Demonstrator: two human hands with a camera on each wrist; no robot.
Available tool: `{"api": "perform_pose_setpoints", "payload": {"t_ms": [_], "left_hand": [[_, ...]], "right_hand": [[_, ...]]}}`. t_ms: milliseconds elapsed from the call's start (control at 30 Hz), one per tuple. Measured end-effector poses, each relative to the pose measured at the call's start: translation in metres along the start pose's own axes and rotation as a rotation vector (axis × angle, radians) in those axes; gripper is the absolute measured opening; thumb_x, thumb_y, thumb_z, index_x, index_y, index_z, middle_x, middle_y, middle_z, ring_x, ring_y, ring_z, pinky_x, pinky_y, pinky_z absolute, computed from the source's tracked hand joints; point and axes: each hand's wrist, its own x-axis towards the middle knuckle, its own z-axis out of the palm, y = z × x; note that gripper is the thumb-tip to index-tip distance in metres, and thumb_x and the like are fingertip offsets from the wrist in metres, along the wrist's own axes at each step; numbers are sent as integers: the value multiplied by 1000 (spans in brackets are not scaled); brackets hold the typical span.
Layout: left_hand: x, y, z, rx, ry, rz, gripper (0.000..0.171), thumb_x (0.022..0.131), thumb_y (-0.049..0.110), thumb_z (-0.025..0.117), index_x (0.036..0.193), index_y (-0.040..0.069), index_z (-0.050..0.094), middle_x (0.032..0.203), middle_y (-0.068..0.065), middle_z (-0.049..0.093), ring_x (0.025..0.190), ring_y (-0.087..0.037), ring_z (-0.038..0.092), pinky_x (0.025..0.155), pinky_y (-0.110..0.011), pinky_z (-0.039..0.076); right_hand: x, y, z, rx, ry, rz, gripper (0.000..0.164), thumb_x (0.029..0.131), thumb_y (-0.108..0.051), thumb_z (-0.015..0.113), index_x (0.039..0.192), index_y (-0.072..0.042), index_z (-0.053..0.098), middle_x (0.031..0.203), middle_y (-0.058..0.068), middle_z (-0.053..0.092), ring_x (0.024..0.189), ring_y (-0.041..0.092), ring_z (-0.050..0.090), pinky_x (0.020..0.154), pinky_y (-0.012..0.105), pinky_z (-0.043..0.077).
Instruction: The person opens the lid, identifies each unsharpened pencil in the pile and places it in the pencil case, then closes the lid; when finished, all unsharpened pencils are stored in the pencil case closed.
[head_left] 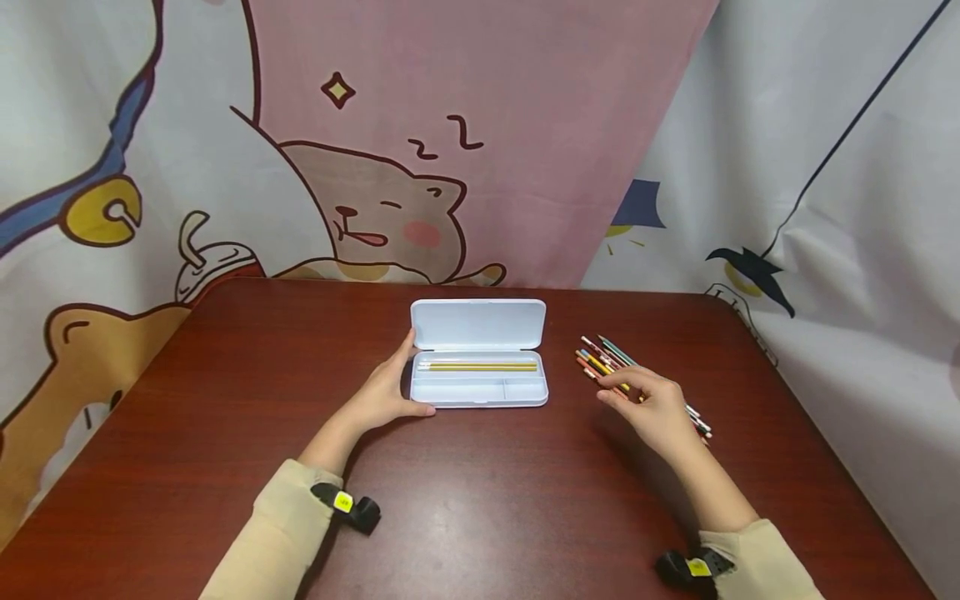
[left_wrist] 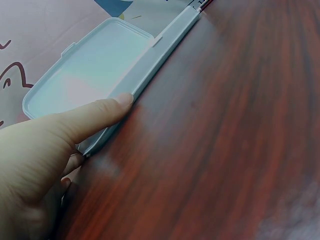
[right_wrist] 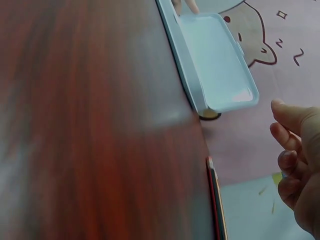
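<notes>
A white pencil case [head_left: 457,393] lies with its lid [head_left: 480,325] raised at the middle of the table. Slim yellow and white pencils [head_left: 480,367] lie along its rear compartment. My left hand [head_left: 384,393] grips the left end of the case, thumb on the front edge; its other fingers are partly hidden at the side. Right of the case, a loose bundle of coloured pencils [head_left: 596,362] lies slantwise. My right hand [head_left: 658,412] hovers over the bundle, thumb and forefinger apart, holding nothing. The right wrist view shows its fingers [right_wrist: 287,162] loosely bent, above the pencils [right_wrist: 218,205].
The dark red-brown wooden table [head_left: 465,500] reaches back to a cartoon-printed curtain [head_left: 555,125]. More curtain hangs along the right side. A small black camera is strapped to each wrist.
</notes>
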Motion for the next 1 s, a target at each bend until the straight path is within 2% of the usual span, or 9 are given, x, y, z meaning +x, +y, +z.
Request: {"api": "perform_pose_setpoints", "payload": {"t_ms": [200,467,600,700,833,1000], "left_hand": [[0,-1,1,-4,0,-3,133,60,21,93,154,9,1,140,-14,47,131,-27,38,109,-47,24],[1,-1,0,1,-1,-5,133,60,22,93,155,11,1,140,-14,47,131,-27,38,109,-47,24],[1,-1,1,2,-2,-8,133,60,22,93,155,10,1,140,-14,47,131,-27,38,108,-48,24],[1,-1,1,11,-1,-2,133,60,23,93,154,10,1,140,-14,48,131,-27,37,109,-47,23],[1,-2,1,18,3,4,133,59,21,93,154,9,0,140,-14,48,132,-27,37,109,-47,24],[2,-3,1,15,3,8,133,60,21,93,154,10,0,139,-14,48,131,-27,38,108,-48,24]], "right_hand": [[-15,8,-21,-64,-5,50,17,74,-1,81,87,-9,74,81,-5,64,61,7,44,51,21,34],[-32,23,-40,-120,14,107,15,74,-4,81,87,-9,74,85,-3,68,68,3,49,58,17,37],[-39,28,-46,-108,-9,172,15,77,-8,80,90,-10,74,84,-2,67,59,6,49,48,19,40],[-44,32,-50,-103,-32,221,15,78,-10,79,92,-10,73,76,-1,62,48,9,46,38,23,39],[-49,39,-55,-152,-49,235,16,78,-11,80,93,-11,73,69,-2,57,49,9,45,40,24,37],[-54,46,-61,-190,-87,258,15,80,-13,78,94,-11,74,67,-2,58,51,9,45,42,24,36]]}}
